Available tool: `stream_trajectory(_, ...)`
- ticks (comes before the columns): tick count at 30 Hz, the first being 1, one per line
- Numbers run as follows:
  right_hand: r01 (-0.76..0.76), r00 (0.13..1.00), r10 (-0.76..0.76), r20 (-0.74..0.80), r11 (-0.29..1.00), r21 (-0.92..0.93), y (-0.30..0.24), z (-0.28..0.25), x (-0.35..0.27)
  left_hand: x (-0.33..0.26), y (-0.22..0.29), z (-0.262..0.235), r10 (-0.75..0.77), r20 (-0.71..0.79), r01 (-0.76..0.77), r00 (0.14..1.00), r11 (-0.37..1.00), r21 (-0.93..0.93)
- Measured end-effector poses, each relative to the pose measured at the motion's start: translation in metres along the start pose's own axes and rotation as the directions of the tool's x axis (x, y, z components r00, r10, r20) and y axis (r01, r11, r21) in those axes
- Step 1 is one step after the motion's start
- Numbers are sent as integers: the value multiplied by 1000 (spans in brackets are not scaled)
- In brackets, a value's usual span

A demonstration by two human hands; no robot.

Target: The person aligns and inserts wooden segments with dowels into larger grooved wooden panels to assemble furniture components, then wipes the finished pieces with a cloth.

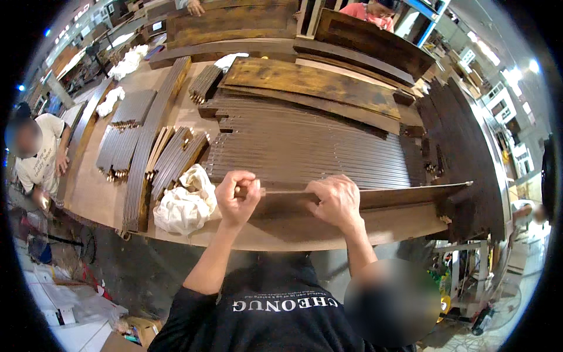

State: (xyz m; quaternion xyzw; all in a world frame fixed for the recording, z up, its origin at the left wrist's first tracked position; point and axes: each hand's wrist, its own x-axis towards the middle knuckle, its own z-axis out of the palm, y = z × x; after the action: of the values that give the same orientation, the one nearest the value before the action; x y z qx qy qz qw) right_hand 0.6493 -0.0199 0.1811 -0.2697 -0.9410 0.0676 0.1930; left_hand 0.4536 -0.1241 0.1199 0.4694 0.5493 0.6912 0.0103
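Note:
A long, thin dark brown wooden board (399, 198) stands on edge along the near side of the table. My right hand (335, 198) grips its upper edge left of its middle, fingers curled over it. At the board's left end, my left hand (239, 196) is closed in a loose fist; a small pale tip shows by its fingers, but what it holds is unclear. Just beyond both hands lies a wide row of dark slats (281, 141) side by side. A crumpled white cloth (186, 202) rests left of my left hand.
Bundled dark slats (179, 158) and a long stack (155, 141) fill the left. A brown-stained panel (311, 79) lies across the row. Dark boards (469, 158) are stacked at right. A co-worker (44, 146) stands left; another (375, 13) is behind an upright panel (369, 41).

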Motion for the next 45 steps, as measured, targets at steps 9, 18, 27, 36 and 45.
stream_trajectory(9, -338, 940, 329, -84, 930, -142, 48, -52, -77, 8, -42, -34, -522, 487, 564, 701, 823, 70)
stream_trajectory(18, -364, 927, 347, -141, 923, -121, 60, -53, -112, -20, -101, -8, -16, 796, -555, 606, 709, 436)
stream_trajectory(27, -380, 919, 365, -150, 920, -93, 60, -56, -116, -20, -114, 21, -312, 898, -623, 312, 646, 441)
stream_trajectory(36, -359, 920, 340, -193, 931, -70, 64, -53, -119, 13, -90, 44, -419, 905, -441, 72, 800, 406)
stream_trajectory(45, -378, 894, 331, -303, 919, -111, 77, -31, -106, 81, 18, 89, -321, 938, -384, 128, 856, 346)
